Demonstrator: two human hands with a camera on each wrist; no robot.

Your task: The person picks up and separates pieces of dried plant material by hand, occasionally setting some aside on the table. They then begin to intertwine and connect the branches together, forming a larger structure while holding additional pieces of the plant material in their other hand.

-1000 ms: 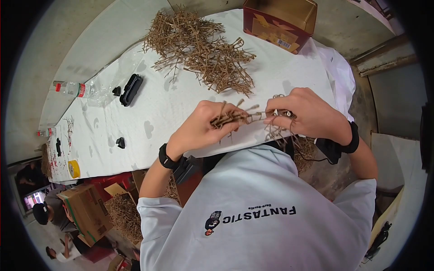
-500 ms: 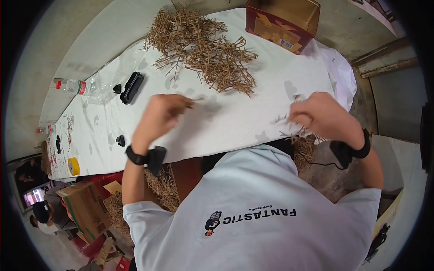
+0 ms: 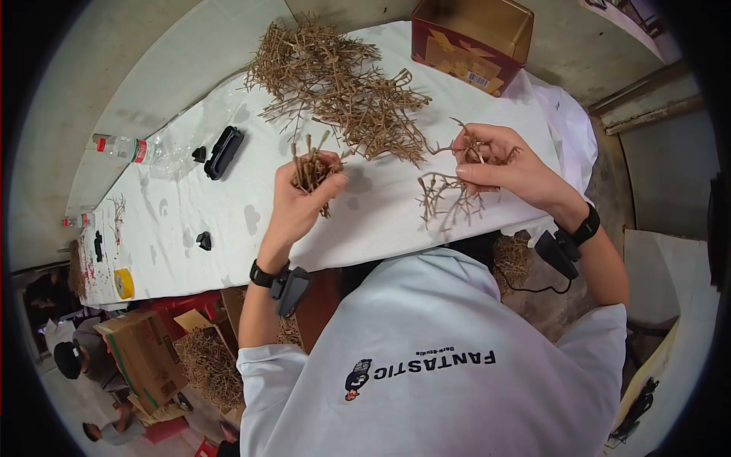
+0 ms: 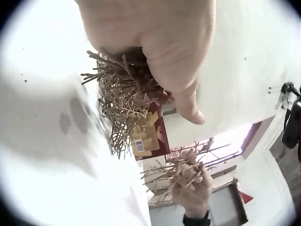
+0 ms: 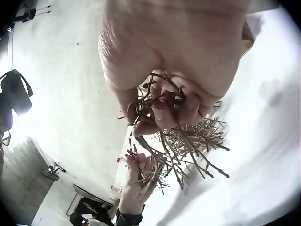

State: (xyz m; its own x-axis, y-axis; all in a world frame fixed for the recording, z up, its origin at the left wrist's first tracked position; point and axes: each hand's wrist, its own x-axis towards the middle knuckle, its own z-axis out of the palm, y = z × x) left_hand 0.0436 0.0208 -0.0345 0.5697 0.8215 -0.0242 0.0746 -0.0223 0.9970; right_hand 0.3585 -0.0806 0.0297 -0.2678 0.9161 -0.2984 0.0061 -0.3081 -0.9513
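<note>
My left hand (image 3: 293, 212) grips a bundle of short brown dried twigs (image 3: 311, 169) over the white-covered table, their ends sticking out past the thumb and fingers. To the right, my right hand (image 3: 521, 177) holds a looser clump of branching twigs (image 3: 481, 152), with forked ends hanging below the fingers toward the table. In the right wrist view, the fingertips (image 5: 162, 115) curl around the stems. A large tangled pile of the same twigs (image 3: 343, 95) lies on the table beyond both hands.
At the far right of the table stands an open red-and-gold box (image 3: 464, 57). On the left are a black case (image 3: 223, 152), a plastic bottle (image 3: 126, 148) and a yellow tape roll (image 3: 124, 283). A cardboard box (image 3: 145, 358) and more twigs (image 3: 209, 365) sit below the table's edge.
Both hands were close together, then moved apart, the left sweeping left and the right going right. Now the left is turned with its bundle showing, and the right has come slightly back inward.
</note>
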